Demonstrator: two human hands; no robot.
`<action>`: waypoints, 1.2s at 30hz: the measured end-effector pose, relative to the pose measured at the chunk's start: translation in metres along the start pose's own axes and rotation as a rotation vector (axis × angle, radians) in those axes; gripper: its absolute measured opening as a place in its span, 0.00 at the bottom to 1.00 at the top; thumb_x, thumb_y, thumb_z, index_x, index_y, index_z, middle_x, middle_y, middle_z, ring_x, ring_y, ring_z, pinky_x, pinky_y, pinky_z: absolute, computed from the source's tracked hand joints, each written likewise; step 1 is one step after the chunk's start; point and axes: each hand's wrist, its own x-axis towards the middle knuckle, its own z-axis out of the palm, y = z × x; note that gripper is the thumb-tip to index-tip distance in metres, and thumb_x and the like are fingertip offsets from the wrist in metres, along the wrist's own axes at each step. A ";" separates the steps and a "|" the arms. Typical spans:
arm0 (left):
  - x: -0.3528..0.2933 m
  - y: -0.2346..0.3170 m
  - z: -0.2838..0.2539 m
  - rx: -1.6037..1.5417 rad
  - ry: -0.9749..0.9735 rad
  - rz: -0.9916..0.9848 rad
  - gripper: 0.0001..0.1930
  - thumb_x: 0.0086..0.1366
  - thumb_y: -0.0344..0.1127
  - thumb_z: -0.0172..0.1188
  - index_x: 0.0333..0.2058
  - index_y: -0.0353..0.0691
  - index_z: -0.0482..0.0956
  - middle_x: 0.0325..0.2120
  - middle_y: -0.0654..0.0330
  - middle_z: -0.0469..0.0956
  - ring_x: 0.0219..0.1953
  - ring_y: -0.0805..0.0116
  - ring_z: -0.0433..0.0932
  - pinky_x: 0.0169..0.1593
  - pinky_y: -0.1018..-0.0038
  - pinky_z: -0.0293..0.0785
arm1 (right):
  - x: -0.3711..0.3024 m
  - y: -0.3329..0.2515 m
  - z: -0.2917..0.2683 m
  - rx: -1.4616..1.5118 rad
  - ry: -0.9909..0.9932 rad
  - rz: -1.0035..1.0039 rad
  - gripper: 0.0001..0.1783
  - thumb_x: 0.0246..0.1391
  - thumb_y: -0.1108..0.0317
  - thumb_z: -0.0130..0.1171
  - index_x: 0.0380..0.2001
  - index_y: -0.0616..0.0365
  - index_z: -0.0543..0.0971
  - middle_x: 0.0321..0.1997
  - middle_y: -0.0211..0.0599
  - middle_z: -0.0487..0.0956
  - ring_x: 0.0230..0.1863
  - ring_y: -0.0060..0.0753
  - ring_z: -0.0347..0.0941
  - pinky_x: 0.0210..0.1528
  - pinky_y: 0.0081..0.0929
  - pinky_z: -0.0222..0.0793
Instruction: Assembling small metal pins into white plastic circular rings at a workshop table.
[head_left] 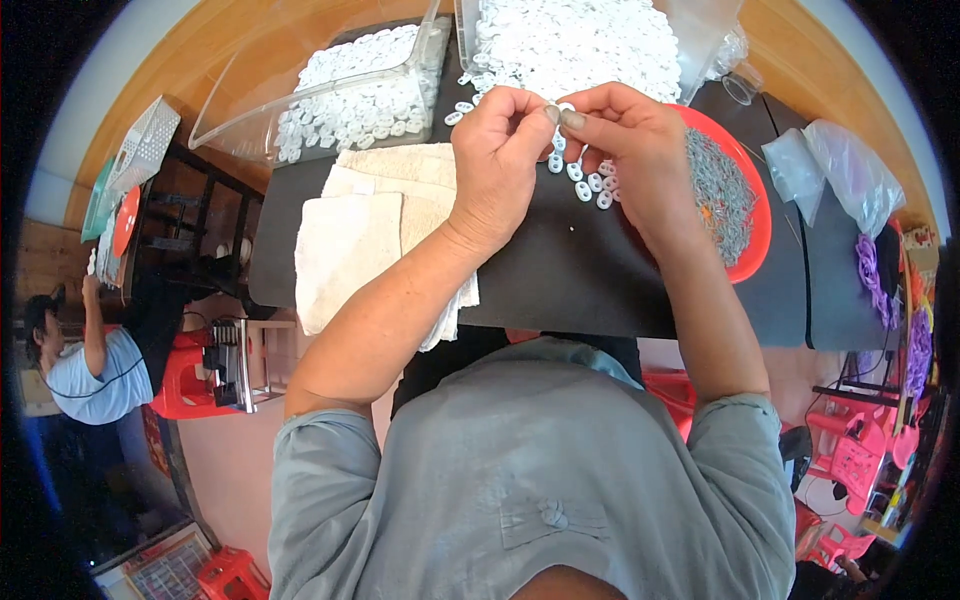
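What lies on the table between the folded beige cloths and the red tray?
The head view shows dark tabletop with loose white two-holed pieces; left hand and right hand reach over this stretch.

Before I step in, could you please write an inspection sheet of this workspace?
Surface: dark table, partly covered.
Job's things: white pieces heaped at back, in a clear bin and loose; grey bits in a red tray.
Clutter: cloths at left, plastic bags at right.
Hands: left hand and right hand pinched close together, a white piece apparently between them.
Cables: cannot tell; rim details too small.
Surroundings: co-worker at far left, red stool nearby.
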 end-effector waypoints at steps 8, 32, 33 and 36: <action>0.006 0.010 -0.003 -0.320 -0.171 -0.151 0.10 0.58 0.25 0.63 0.39 0.31 0.77 0.28 0.60 0.77 0.28 0.75 0.75 0.28 0.81 0.72 | 0.012 -0.003 -0.029 0.169 -0.256 0.169 0.07 0.56 0.70 0.57 0.30 0.64 0.76 0.23 0.34 0.77 0.22 0.24 0.74 0.20 0.15 0.64; 0.006 0.013 -0.012 -0.195 -0.262 -0.107 0.12 0.51 0.19 0.66 0.36 0.31 0.79 0.27 0.58 0.80 0.24 0.77 0.76 0.24 0.83 0.71 | 0.003 -0.012 -0.028 -0.041 -0.310 0.122 0.08 0.56 0.67 0.57 0.29 0.61 0.77 0.18 0.30 0.75 0.17 0.19 0.71 0.18 0.12 0.59; 0.006 0.013 -0.012 -0.200 -0.274 -0.101 0.13 0.51 0.19 0.67 0.37 0.32 0.79 0.27 0.58 0.80 0.25 0.77 0.76 0.24 0.83 0.71 | 0.003 -0.012 -0.028 -0.041 -0.309 0.124 0.08 0.56 0.67 0.57 0.29 0.61 0.77 0.18 0.30 0.75 0.17 0.19 0.71 0.18 0.12 0.59; 0.005 0.019 -0.009 -0.186 -0.274 -0.111 0.14 0.51 0.19 0.66 0.39 0.28 0.78 0.27 0.57 0.79 0.27 0.74 0.76 0.25 0.81 0.72 | 0.003 -0.013 -0.031 -0.033 -0.307 0.132 0.09 0.57 0.66 0.56 0.28 0.61 0.77 0.18 0.29 0.75 0.18 0.19 0.71 0.18 0.12 0.58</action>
